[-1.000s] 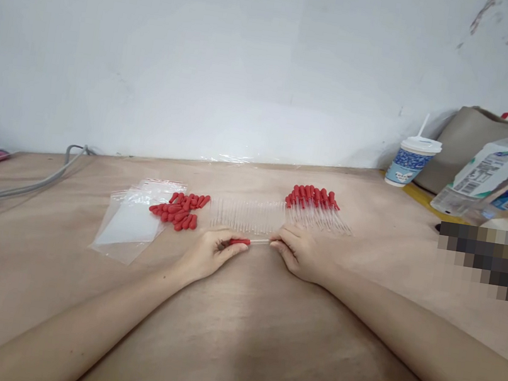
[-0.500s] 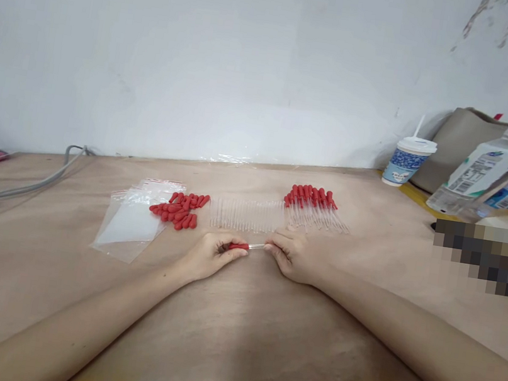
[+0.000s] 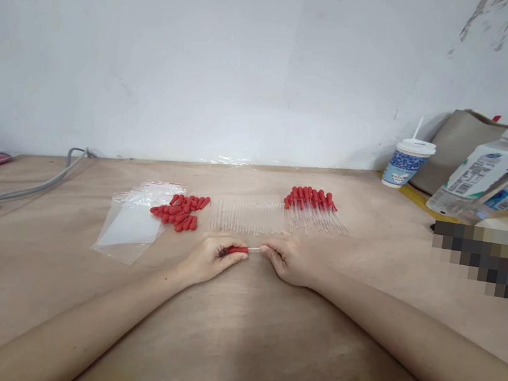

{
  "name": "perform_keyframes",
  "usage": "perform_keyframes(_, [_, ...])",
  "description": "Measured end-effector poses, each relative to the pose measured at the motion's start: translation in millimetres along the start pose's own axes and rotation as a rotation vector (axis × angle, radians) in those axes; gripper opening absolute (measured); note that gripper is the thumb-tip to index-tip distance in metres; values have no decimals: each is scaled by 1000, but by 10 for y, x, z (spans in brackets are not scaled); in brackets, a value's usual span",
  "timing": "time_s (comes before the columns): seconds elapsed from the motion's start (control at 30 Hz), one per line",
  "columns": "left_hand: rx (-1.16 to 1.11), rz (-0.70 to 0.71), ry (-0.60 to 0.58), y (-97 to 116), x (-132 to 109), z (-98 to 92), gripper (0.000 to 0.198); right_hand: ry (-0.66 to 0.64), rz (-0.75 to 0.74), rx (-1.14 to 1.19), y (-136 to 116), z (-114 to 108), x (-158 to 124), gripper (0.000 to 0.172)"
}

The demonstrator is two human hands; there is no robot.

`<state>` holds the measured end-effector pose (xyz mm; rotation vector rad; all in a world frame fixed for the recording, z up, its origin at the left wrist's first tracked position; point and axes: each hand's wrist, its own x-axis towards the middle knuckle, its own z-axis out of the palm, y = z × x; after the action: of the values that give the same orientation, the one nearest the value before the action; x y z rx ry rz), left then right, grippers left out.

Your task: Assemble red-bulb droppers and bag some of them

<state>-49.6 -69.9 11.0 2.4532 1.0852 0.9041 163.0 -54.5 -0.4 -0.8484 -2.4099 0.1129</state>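
Note:
My left hand (image 3: 211,257) pinches a red rubber bulb (image 3: 238,250). My right hand (image 3: 291,260) pinches a clear glass tube (image 3: 254,250) whose end meets the bulb; the two hands sit close together on the wooden table (image 3: 238,328). Just behind them lies a row of bare glass tubes (image 3: 246,215). A pile of loose red bulbs (image 3: 180,209) lies behind my left hand. Finished droppers with red bulbs (image 3: 311,207) lie behind my right hand.
Clear zip bags (image 3: 133,221) lie left of the bulbs. A grey cable (image 3: 39,185) runs along the far left. At the back right stand a paper cup with a straw (image 3: 406,162), a plastic bottle (image 3: 481,170) and a grey bag (image 3: 469,140). A yellow strip marks the table's near edge.
My hands have drawn closer together, so less of the glass tube shows between them. The piles behind have not moved.

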Motion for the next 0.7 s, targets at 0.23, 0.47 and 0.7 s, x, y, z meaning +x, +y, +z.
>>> perform_keyframes(0.23, [75, 80, 59, -24, 22, 13, 15, -160, 58, -144, -99, -115, 66, 30])
perform_keyframes(0.47, [173, -1, 122, -64, 23, 13, 22, -235, 174, -325, -143, -437, 62, 23])
perform_keyframes(0.7, [157, -52, 22, -72, 41, 11, 15, 109, 788, -188, 564, -668, 160, 25])
